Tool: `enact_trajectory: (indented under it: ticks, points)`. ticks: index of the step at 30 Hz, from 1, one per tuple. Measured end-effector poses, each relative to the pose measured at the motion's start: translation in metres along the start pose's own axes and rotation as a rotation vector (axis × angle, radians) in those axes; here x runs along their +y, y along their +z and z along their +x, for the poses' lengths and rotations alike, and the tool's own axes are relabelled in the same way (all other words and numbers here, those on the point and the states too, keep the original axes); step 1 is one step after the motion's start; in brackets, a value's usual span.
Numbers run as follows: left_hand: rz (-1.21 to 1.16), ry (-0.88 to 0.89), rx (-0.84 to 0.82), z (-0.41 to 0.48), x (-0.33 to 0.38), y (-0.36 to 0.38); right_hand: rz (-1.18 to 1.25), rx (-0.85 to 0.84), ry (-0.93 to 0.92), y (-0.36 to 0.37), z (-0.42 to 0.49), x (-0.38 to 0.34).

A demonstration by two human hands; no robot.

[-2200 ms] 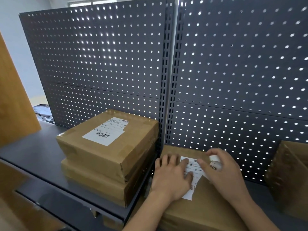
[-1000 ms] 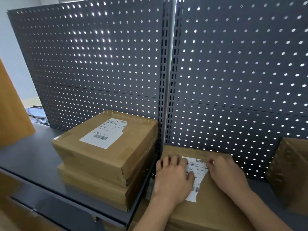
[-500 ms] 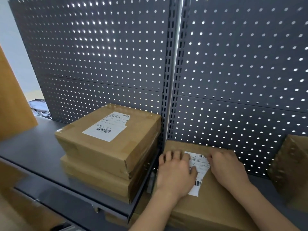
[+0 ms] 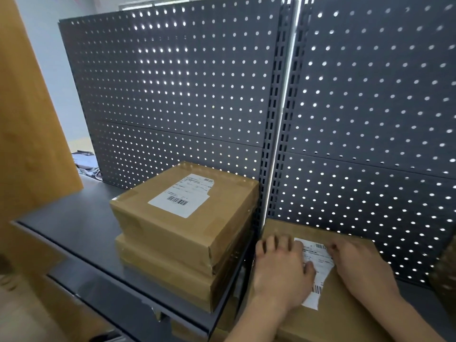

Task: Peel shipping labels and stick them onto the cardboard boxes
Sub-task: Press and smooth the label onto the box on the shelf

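Note:
A white shipping label [image 4: 318, 266] with barcodes lies flat on top of a brown cardboard box [image 4: 340, 314] at the lower right. My left hand [image 4: 281, 270] lies palm down on the label's left side, fingers straight. Over the label's right edge my right hand [image 4: 362, 265] rests flat, its fingertips near the top corner. To the left stand two stacked cardboard boxes; the top box [image 4: 172, 225] carries its own label [image 4: 181, 195].
A dark perforated back panel [image 4: 172, 95] rises behind the boxes, with a slotted upright between its halves. The stack stands on a dark grey shelf [image 4: 74, 230]. A wooden panel [image 4: 27, 124] stands at left. Another brown box [image 4: 444, 275] shows at the right edge.
My right hand held a white piece of backing 2.2 s ago; it now lies flat on the label with nothing in it. Both hands stayed on the label. The camera shifted a little.

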State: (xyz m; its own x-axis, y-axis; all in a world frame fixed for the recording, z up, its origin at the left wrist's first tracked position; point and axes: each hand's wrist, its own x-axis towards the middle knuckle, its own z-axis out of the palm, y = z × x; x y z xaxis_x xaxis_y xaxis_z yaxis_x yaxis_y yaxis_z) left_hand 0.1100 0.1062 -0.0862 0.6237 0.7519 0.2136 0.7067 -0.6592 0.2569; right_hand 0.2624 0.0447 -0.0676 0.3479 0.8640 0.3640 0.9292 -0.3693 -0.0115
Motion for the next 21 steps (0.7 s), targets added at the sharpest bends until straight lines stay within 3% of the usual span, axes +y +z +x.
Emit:
enact_trajectory:
  ticks: [10, 17, 21]
  points:
    - [-0.018, -0.003, 0.007, 0.0, 0.002, 0.0, -0.113, 0.034, -0.136, 0.019, 0.013, 0.009]
    - [-0.007, 0.011, 0.057, 0.002, -0.001, 0.003, 0.011, 0.074, -0.079, 0.018, 0.007, 0.007]
    - [-0.015, 0.004, 0.049, 0.002, 0.0, 0.001, -0.039, 0.061, -0.04, 0.022, 0.009, 0.01]
